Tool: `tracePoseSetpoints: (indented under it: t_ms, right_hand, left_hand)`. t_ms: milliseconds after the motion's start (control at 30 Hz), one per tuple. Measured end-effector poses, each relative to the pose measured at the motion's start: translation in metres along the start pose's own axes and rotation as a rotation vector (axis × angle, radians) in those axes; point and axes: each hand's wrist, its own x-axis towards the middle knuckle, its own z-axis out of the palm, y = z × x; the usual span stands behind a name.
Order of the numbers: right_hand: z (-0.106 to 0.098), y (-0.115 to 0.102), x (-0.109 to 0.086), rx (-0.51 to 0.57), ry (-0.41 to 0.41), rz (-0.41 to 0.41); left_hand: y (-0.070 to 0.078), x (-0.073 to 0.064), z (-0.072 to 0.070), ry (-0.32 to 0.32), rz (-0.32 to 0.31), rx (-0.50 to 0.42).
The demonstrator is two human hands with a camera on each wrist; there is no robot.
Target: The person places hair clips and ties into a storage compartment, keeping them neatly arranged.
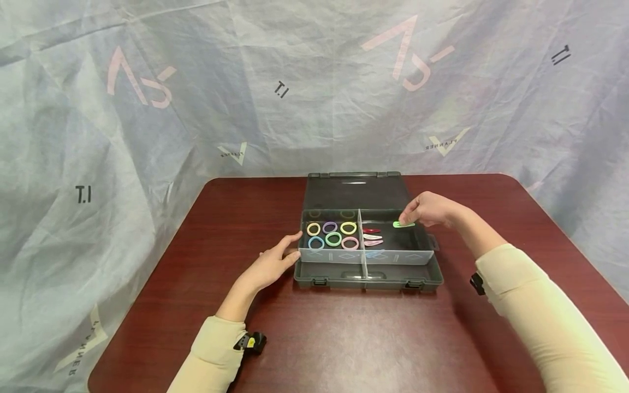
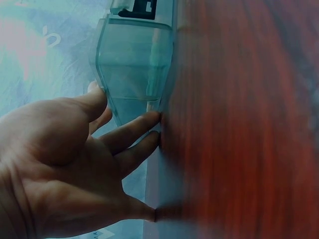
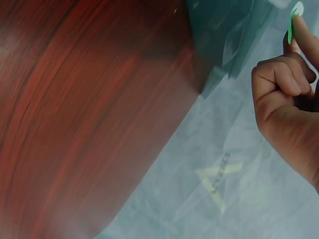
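A grey see-through plastic case stands on the table, its lid folded back. In its upper tray, a divider separates two compartments. Several coloured hair ties, among them a green one, lie in the left compartment. The right one has a red hair clip, a white hair clip and a pink hair clip. Above that compartment, my right hand pinches a green hair clip between thumb and finger. My left hand touches the case's left side with fingers extended.
The case rests on a dark red wooden table. Grey printed cloth hangs behind the table and along both sides. Two latches, one on the left and one on the right, sit at the case's front edge.
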Motion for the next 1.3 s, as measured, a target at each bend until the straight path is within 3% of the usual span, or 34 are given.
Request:
tracePoseSetpoints:
  t_ms: [400, 900, 1133, 1300]
  right_hand:
    - [0.025, -0.002, 0.020, -0.004, -0.059, 0.089]
    - [0.042, -0.010, 0.033, -0.264, -0.008, 0.199]
    - [0.045, -0.010, 0.033, -0.406, 0.031, 0.149]
    - [0.045, -0.013, 0.031, -0.442, 0.032, 0.125]
  left_hand:
    - [-0.001, -0.001, 0.003, 0.000, 0.001, -0.006]
    - [-0.002, 0.000, 0.003, 0.013, -0.001, -0.008]
    - [-0.002, 0.001, 0.002, 0.012, 0.005, -0.002]
    - [-0.002, 0.001, 0.002, 0.011, 0.008, 0.004]
